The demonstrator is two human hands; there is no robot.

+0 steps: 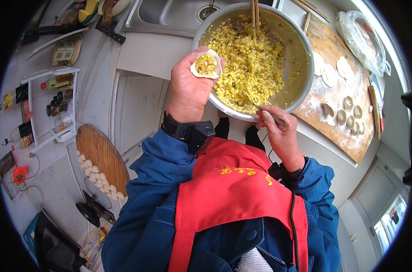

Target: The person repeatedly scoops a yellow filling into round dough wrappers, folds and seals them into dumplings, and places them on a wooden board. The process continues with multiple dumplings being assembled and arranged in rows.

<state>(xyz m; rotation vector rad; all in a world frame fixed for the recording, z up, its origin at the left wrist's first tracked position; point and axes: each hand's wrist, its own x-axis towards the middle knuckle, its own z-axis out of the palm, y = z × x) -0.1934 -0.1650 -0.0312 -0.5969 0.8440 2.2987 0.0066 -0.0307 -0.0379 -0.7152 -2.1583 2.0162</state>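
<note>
A round dough wrapper (193, 70) rests in the fingers and palm of my left hand (189, 89), topped with a mound of chopped yellow-green filling (206, 65). Below and to the right of that hand stands a large metal basin (302, 85) holding a heap of the same filling (250, 61). Over the basin's near rim, my right hand (279, 131) grips the handle of a metal spoon (278, 119). The spoon's front end dips into the filling. A pair of wooden chopsticks (255, 15) leans in the basin at its far side.
On the right, a floured wooden board (328, 44) bears flat wrappers (329, 75), several small dough pieces (348, 103) and a rolling pin (374, 112). A plastic bag (364, 42) lies behind. Finished dumplings (99, 176) line a round wooden board (97, 146) at left. The sink (168, 13) is at the back.
</note>
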